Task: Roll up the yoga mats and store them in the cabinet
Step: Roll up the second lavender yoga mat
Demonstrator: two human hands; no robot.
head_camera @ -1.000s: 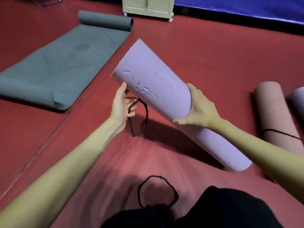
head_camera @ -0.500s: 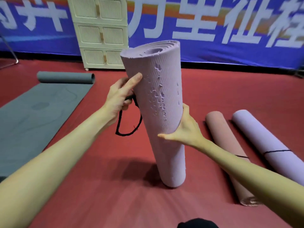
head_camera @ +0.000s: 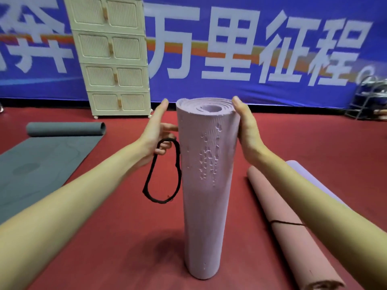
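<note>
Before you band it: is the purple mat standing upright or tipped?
Upright. The purple mat stands on end on the red floor, its spiral top showing, between the left hand and right hand.

1. A blue banner (head_camera: 251, 38) with large white characters covers the back wall.
2. Red floor (head_camera: 125, 237) spreads below it.
3. A metal rack (head_camera: 364, 99) stands at far right.

— The upright rolled mat (head_camera: 206, 185)?
— Pale lilac, wavy ribbed texture. The strap loop (head_camera: 163, 170) is black.
— Around it?
— Red floor (head_camera: 104, 237), grey mat (head_camera: 41, 162), dusty-pink roll (head_camera: 282, 222), cream cabinet (head_camera: 113, 57), blue banner (head_camera: 251, 38) with white characters.
</note>
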